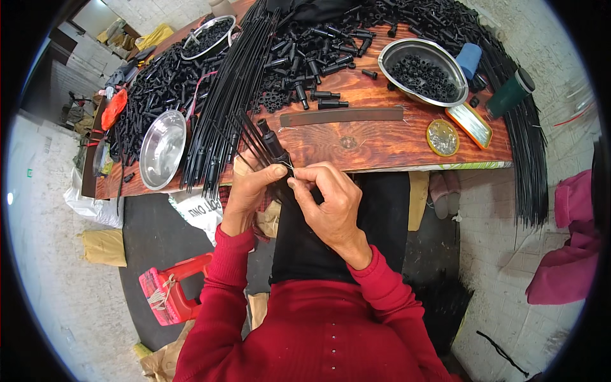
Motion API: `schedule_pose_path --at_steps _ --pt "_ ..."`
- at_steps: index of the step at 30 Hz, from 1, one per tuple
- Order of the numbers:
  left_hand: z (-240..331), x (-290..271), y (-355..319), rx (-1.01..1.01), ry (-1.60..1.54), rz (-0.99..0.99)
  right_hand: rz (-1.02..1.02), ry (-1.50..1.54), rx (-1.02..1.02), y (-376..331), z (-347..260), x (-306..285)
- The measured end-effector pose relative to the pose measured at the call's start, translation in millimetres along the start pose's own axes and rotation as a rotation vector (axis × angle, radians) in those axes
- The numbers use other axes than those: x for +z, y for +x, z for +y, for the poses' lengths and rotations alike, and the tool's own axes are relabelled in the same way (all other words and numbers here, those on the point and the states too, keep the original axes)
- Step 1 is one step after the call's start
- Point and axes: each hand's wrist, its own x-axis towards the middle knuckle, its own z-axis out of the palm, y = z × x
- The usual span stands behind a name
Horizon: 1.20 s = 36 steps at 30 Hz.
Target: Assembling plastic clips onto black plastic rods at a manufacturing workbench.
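Note:
Just off the table's near edge, my left hand [247,188] is closed round a stepped black plastic tube [272,144]. Several thin black rods [249,141] fan out beside the tube from the same grip. My right hand [332,200] is at its right, thumb and forefinger pinched together. A fine pale wire or thread [291,167] shows between the two hands, against the tube's lower part, and runs to the right fingertips. The lower end of the tube and the rods' inner ends are hidden by my fingers.
On the wooden table [458,143] lie a long rod bundle [232,89], heaped black tubes [153,95], a clear bowl [163,149], a metal bowl of small black rings [423,71], a flat brown strip [344,116], a yellow round tin [442,138] and a green bottle [511,94]. A red stool [184,286] stands below left.

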Motion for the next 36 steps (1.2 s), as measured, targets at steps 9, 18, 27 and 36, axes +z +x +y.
schedule_pose_path --at_steps 9,18,27,36 --pt "3 4 -1 -0.056 -0.061 0.014 -0.063 0.154 0.138 -14 -15 21" --pt "-12 -25 3 0.001 -0.187 -0.086 -0.074 0.328 0.247 -15 -4 4" --pt "-20 -34 4 0.027 -0.241 -0.156 -0.099 0.190 0.231 -7 -1 10" --pt "-14 -32 4 0.017 -0.226 -0.166 -0.100 0.149 0.138 8 2 8"
